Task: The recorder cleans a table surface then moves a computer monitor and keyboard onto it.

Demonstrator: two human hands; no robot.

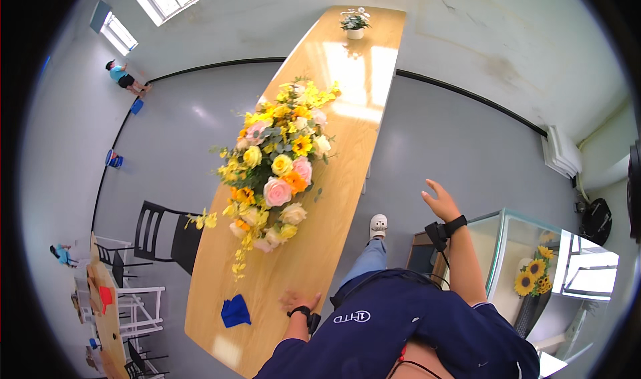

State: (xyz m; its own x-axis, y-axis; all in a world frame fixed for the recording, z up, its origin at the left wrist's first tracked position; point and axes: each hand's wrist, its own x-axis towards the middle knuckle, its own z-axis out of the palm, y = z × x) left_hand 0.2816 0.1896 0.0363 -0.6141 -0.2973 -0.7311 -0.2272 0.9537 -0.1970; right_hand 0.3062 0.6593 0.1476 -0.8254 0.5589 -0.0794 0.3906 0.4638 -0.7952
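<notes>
A white-marked navy shirt (400, 305) is worn with blue jeans (364, 265), a white shoe (378, 227) and black wristbands (458, 224).

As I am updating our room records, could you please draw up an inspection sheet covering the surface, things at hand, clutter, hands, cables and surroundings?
Surface: long light-wood table, bright glare toward its far end.
Things at hand: blue cloth lying near the table's near end; large yellow, pink and orange flower arrangement beyond it.
Clutter: small plant in a white pot at the far end.
Hands: left hand open at the table's right edge, blurred, contact unclear; right hand open and empty, away from the table.
Cables: thin dark cable at the right wrist device.
Surroundings: black chair on the left, glass case on the right.
</notes>
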